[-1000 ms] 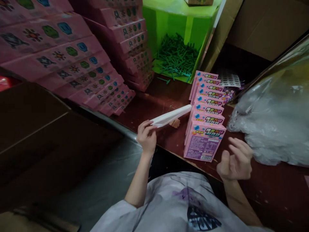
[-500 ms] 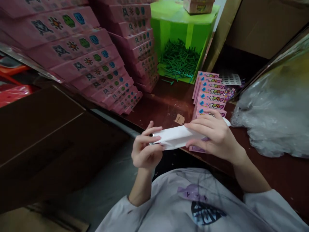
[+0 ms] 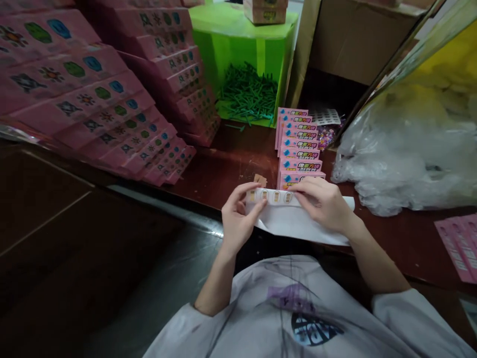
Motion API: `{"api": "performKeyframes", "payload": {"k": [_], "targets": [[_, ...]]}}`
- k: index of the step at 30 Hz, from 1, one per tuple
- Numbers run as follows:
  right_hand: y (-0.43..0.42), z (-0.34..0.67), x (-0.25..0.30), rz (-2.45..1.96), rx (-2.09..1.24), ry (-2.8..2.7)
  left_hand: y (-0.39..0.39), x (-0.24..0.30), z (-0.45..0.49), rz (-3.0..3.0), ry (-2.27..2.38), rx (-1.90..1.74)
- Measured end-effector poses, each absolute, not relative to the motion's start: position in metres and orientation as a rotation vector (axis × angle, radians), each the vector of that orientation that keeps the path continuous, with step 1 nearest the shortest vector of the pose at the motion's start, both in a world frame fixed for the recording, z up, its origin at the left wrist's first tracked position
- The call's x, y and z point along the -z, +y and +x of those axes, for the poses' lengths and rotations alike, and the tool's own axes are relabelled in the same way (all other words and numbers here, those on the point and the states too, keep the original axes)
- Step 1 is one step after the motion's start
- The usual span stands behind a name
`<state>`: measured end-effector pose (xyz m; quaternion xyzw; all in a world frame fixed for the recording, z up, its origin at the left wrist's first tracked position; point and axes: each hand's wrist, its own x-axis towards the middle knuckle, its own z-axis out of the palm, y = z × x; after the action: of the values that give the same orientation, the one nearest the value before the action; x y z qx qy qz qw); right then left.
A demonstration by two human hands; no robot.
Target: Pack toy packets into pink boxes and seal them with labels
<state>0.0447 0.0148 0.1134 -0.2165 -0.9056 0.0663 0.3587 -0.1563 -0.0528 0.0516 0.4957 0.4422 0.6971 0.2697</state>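
Both hands hold a flat white carton blank [image 3: 298,221] above the near edge of the dark red table [image 3: 231,169]. My left hand [image 3: 238,219] pinches its left end. My right hand [image 3: 324,204] grips its top edge, where a strip with several small windows shows. Just behind it stands a row of several upright pink boxes [image 3: 298,144] with blue and yellow print, running away from me.
Fanned stacks of flat pink cartons [image 3: 112,109] fill the left. A green box [image 3: 249,64] holds a heap of green sticks. A crumpled clear plastic bag [image 3: 406,154] lies on the right; pink flat pieces [image 3: 458,243] lie at the right edge. Cardboard stands at the back.
The left hand brought the white blank in from the table toward my body, the right hand joined it, and the blank now faces me unfolded wider. The camera shifted right.
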Motion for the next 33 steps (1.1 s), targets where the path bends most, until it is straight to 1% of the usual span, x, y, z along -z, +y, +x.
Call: {"api": "performKeyframes", "payload": {"k": [3, 7, 9, 11, 13, 16, 21, 24, 27, 29, 30, 31, 33], "targets": [[0.016, 0.044, -0.103, -0.565, -0.2, -2.274, -0.047, -0.047, -0.146, 1.089, 1.226, -1.809], [0.018, 0.045, -0.084, -0.466, -0.161, -2.207, -0.045, -0.037, -0.141, 0.933, 1.255, -1.699], [0.024, 0.05, -0.078, -0.432, -0.279, -2.169, -0.043, -0.03, -0.138, 0.874, 1.307, -1.738], [0.037, 0.059, -0.076, -0.538, -0.454, -2.039, -0.041, -0.023, -0.135, 0.822, 1.356, -1.814], [0.056, 0.071, -0.078, -0.714, -0.532, -1.907, -0.039, -0.017, -0.13, 0.815, 1.359, -1.813], [0.089, 0.086, -0.082, -0.863, -0.522, -1.915, -0.038, -0.012, -0.125, 0.839, 1.3, -1.682], [0.121, 0.086, -0.075, -0.871, -0.533, -2.03, -0.035, -0.006, -0.122, 0.854, 1.273, -1.595], [0.126, 0.082, -0.07, -0.891, -0.432, -2.141, -0.035, -0.004, -0.121, 0.846, 1.267, -1.574], [0.12, 0.081, -0.071, -0.956, -0.127, -2.249, -0.035, -0.004, -0.12, 0.843, 1.265, -1.559], [0.107, 0.08, -0.074, -0.998, 0.074, -2.223, -0.035, -0.007, -0.12, 0.845, 1.261, -1.559], [0.097, 0.079, -0.075, -0.992, 0.124, -2.203, -0.035, -0.008, -0.119, 0.848, 1.258, -1.561], [0.087, 0.077, -0.076, -0.949, 0.123, -2.208, -0.035, -0.009, -0.119, 0.856, 1.254, -1.561], [0.066, 0.073, -0.076, -0.789, -0.009, -2.286, -0.034, -0.012, -0.118, 0.891, 1.245, -1.552]]}}
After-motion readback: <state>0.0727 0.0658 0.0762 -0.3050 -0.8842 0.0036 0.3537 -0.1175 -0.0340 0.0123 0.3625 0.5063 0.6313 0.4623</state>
